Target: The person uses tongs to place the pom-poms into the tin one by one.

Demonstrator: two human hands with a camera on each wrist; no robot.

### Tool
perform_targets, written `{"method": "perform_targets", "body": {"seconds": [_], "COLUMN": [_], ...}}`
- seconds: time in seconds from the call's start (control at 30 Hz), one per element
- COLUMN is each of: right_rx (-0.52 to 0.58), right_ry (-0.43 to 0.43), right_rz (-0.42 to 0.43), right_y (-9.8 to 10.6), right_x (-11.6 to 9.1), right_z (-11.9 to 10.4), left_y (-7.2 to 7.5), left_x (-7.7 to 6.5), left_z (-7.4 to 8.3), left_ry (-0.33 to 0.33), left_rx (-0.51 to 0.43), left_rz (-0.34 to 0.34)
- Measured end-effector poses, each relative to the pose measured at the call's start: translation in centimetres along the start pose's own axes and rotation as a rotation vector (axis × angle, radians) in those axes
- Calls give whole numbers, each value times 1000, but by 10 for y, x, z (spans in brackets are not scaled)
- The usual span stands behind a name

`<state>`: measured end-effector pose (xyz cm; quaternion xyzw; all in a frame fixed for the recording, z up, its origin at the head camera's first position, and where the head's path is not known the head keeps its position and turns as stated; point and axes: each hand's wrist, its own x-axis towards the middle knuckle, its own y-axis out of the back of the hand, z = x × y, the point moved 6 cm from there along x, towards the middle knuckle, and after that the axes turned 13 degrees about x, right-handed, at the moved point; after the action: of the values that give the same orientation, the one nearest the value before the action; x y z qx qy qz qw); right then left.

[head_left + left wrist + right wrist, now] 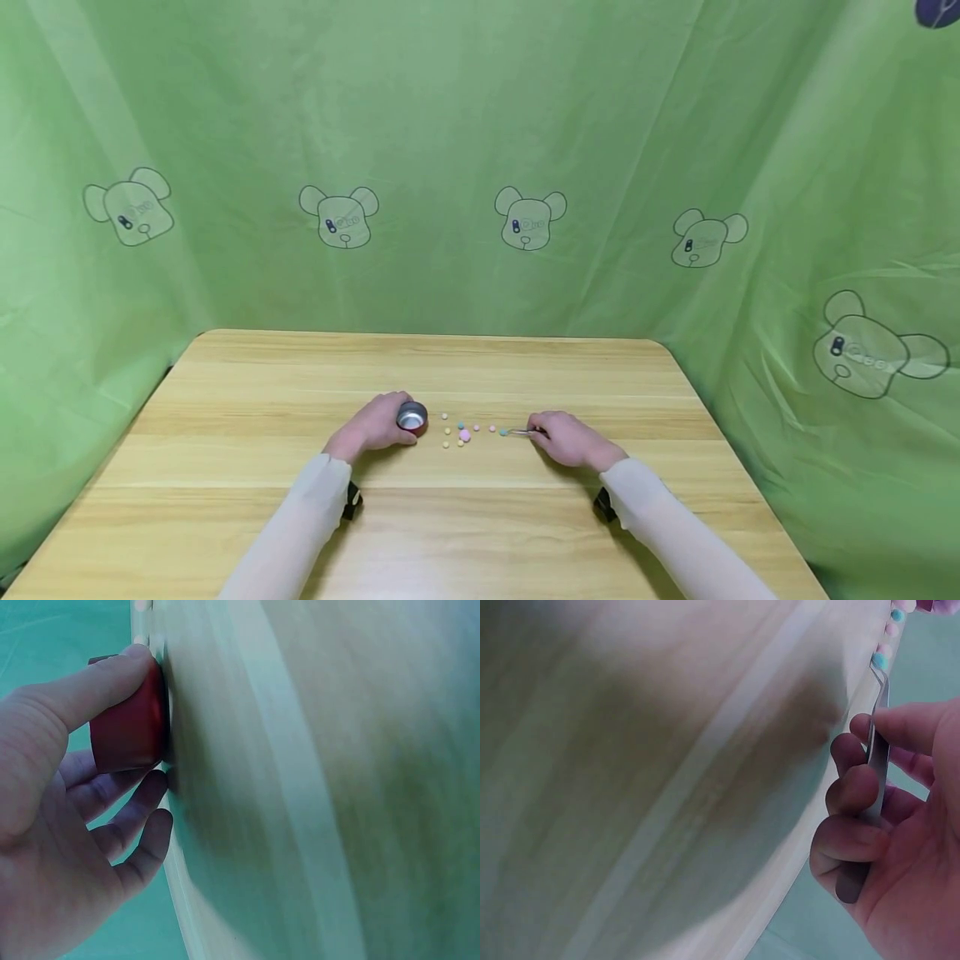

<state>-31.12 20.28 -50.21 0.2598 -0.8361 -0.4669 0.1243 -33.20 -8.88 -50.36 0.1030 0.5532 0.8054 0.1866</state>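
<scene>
Red tin (412,428) gripped in left hand (379,422) at the beads' (465,436) 9 o'clock, right hand (567,438) pinching tweezers (879,754) at 3, tips at blue bead (879,659); likely pickup step, needs light squeeze.

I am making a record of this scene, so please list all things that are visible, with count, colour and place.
Curtain: 1, green, around the table
Bear-head prints: 5, dark outlines, on the curtain
Patch: 1, purple, top right corner
Table: 1, light wood, below
Large ball: 1, pink, on the table
Small balls: about 8 (3 yellow, 2 blue, 2 pink, 1 pale), around and right of it
Container: 1, red, left of the balls
Tweezers: 1, metallic grey, tips at the rightmost blue ball
Wrist devices: 2, black, at the wrists
Sleeves: 2, whitish, on the arms
Left hand: 1, bare, gripping the container
Right hand: 1, bare, holding the tweezers
</scene>
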Motion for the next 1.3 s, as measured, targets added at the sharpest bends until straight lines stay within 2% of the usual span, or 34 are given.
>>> {"method": "perform_targets", "body": {"seconds": [0.4,0.97,1.3], "right_rx": [37,13,2], "right_ry": [-84,-67,-12], "right_rz": [17,9,-5], "right_y": [2,-3,-2], "right_x": [1,3,2], "right_z": [3,-1,-5], "left_y": [0,-1,-1], "left_x": [0,-1,0], "left_z": [0,0,-1], "left_ry": [4,2,1], "left_rx": [-9,-15,-16], "left_rz": [-9,-8,-5]}}
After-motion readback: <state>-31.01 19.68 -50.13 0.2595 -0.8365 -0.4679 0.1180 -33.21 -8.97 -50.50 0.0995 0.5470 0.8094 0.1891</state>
